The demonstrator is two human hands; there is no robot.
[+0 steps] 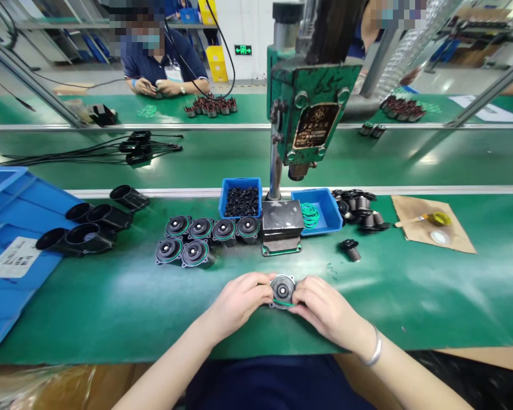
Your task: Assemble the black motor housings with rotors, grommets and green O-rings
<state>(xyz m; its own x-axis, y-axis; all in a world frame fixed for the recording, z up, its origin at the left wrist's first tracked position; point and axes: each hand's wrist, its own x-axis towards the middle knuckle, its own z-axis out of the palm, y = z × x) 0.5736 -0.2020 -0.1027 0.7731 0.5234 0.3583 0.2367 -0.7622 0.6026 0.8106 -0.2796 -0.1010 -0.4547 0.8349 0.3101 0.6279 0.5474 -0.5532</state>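
1. the left hand [239, 302] and the right hand [325, 310] are at the lower centre of the frame, and both are closed on one round black part [282, 291] that is between them, just over the green mat [111, 302].
2. a thin green ring [284, 303] lies along the lower edge of this part, under the fingertips of both hands.
3. the right wrist has a silver bracelet [375, 348].
4. left of centre, six similar round parts [199, 239] with green rings stand in two rows, close together.
5. behind them is a small blue box of black pieces [241, 200], and to the right of it another blue box with green rings [314, 212].
6. between the two boxes stands a green press [308, 108] with its grey base block [281, 223].
7. black tube housings [89, 225] lie at the left, beside a big blue tray [12, 250].
8. at the right is a brown paper [431, 228] with a small brush [427, 218] on it.
9. in the upper left, another person [160, 57] sits at the far table.
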